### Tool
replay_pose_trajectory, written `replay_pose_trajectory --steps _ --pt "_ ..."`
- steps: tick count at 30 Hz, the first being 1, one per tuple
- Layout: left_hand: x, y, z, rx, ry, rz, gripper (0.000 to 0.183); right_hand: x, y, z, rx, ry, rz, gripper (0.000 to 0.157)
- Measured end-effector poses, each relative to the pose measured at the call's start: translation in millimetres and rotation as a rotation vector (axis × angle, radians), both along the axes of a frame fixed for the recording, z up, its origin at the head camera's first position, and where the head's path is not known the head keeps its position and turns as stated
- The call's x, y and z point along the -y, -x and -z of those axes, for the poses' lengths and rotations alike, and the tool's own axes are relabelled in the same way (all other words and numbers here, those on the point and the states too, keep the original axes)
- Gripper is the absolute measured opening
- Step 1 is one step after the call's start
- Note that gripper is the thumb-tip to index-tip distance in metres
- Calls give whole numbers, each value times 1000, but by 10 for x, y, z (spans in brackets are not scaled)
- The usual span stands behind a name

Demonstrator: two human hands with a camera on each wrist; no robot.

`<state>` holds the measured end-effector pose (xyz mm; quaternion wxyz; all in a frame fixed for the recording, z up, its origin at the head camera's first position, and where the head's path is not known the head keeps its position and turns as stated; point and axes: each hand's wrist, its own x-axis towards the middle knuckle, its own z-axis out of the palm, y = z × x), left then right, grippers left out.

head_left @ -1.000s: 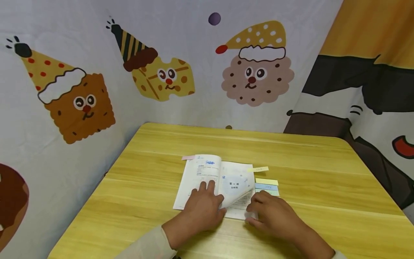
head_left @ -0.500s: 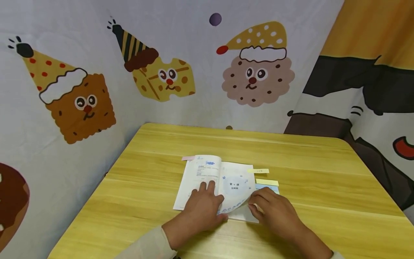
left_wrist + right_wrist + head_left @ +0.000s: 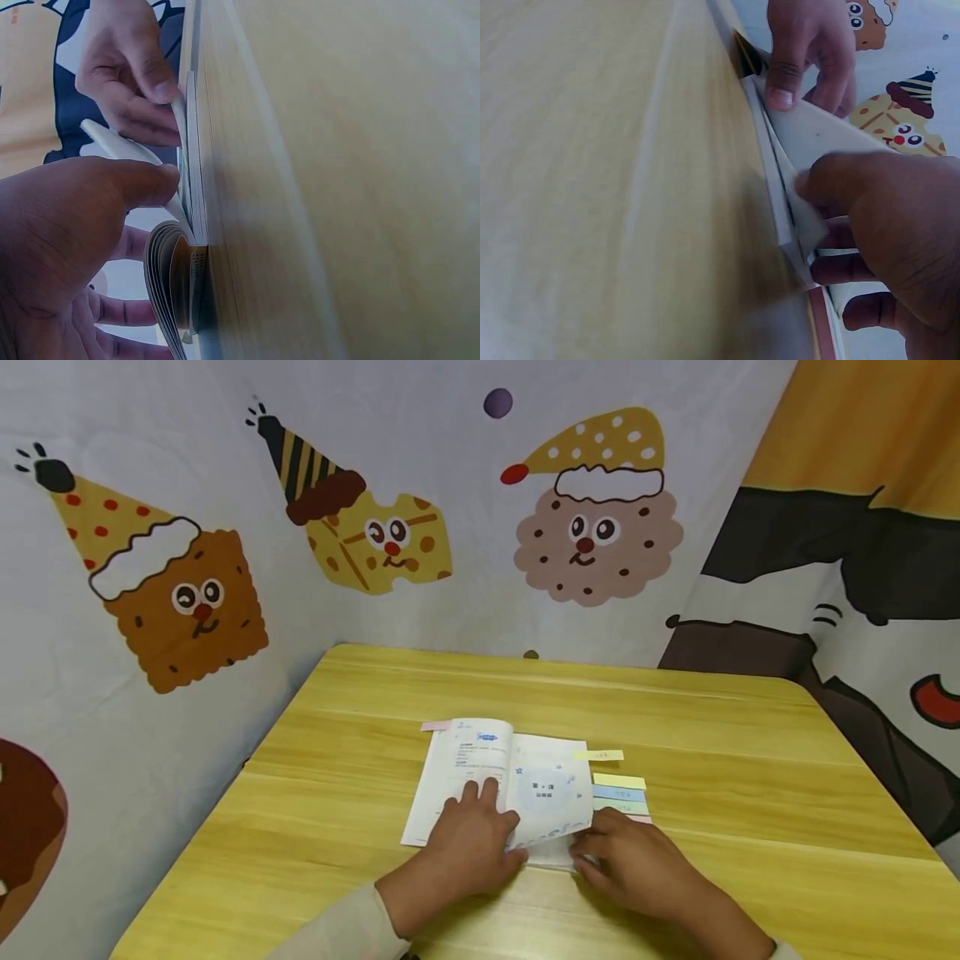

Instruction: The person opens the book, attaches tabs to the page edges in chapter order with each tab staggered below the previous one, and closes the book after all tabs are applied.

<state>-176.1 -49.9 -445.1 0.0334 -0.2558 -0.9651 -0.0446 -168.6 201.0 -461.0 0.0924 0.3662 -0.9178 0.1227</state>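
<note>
An open book [image 3: 468, 752] with white pages lies on the table. My left hand [image 3: 468, 843] rests across its left pages with the fingers extended. Its thumb presses down by the gutter at the bottom edge, beside the fanned, curved pages [image 3: 161, 262]. At the lower right corner, my right hand [image 3: 630, 860] pinches a page [image 3: 802, 217] between thumb and fingers. Above that thumb, another page [image 3: 543, 785] with a pale blue printed circle stands partly lifted, its lower edge raised off the pages under it.
Sticky tabs in yellow, blue, green and pink [image 3: 618, 793] stick out at the book's right edge, and a pink tab [image 3: 435, 726] at the upper left. The wooden table [image 3: 337, 710] meets a cloth backdrop [image 3: 480, 618] printed with cartoon snacks.
The right hand has shifted slightly at the lower right corner. The circle-printed page's lower corner first came down, then rose a little, and the green and pink tabs show again. The left hand has stayed still.
</note>
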Motion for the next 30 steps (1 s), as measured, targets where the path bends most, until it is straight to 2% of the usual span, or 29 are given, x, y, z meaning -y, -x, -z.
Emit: replay_pose_trajectory --steps 6,10,15,22,25,28,30 --pt "7 -5 5 -10 14 16 43 -2 30 -15 -83 -31 6 4" --pt "13 0 13 -26 31 23 48 -5 38 -19 -91 -41 31 5" --pt "12 2 7 -32 33 18 48 -11 29 -46 -83 12 22 11" --pt "-5 4 7 -39 13 22 34 -53 8 -74 -219 130 6 26" --pt "-6 9 14 -48 6 22 31 -41 1 -71 -204 148 -14 16" --pt "-2 10 21 -57 5 21 32 17 4 -45 -134 86 25 6" --pt "4 6 24 -56 10 23 36 75 19 -14 -87 23 58 14"
